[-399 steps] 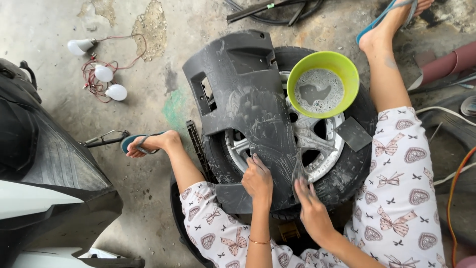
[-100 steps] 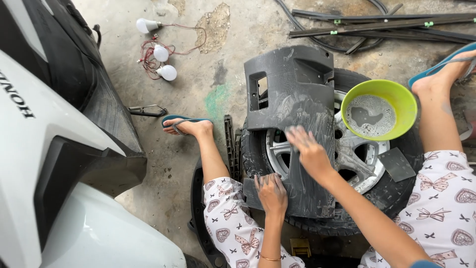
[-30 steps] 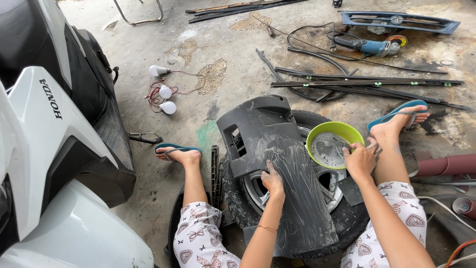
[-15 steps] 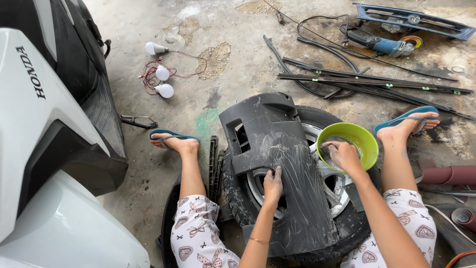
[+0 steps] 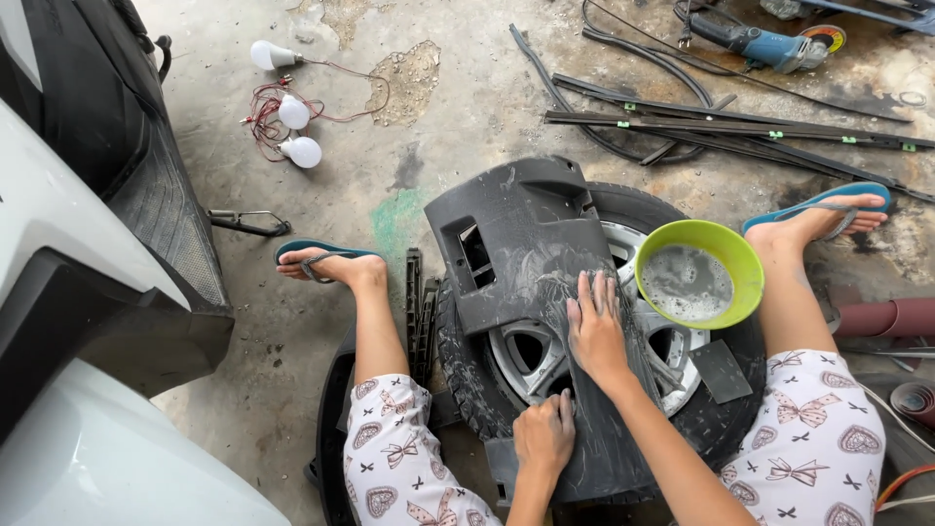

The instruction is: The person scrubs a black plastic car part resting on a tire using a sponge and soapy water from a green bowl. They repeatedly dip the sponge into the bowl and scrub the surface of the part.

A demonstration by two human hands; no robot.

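Right hand (image 5: 596, 331) lies flat, fingers together and pointing up the frame, pressed palm-down on a dark grey plastic panel (image 5: 531, 244) smeared with pale, soapy streaks. Left hand (image 5: 545, 433) sits lower in the frame, fingers bent over the panel's narrow lower end, gripping it near the bottom centre of the picture.

Seen from the head camera, the panel runs from the centre of the frame down to the bottom edge, lying across a car tyre (image 5: 726, 429) with a silver alloy wheel (image 5: 521, 356). It is directly under both hands.

Just right of the right hand, touching the wheel's top, stands a lime-green bowl (image 5: 740, 278) holding cloudy, foamy water. A small dark square piece (image 5: 721, 370) lies on the tyre below the bowl.

Legs in white patterned trousers spread to either side of the tyre, each foot in a blue flip-flop (image 5: 317, 251). At upper left lie three white light bulbs (image 5: 292, 112) with red wiring. At upper right lie long dark strips (image 5: 730, 127) and a blue power tool (image 5: 760, 44). A white and black vehicle body (image 5: 88, 292) fills the left edge.
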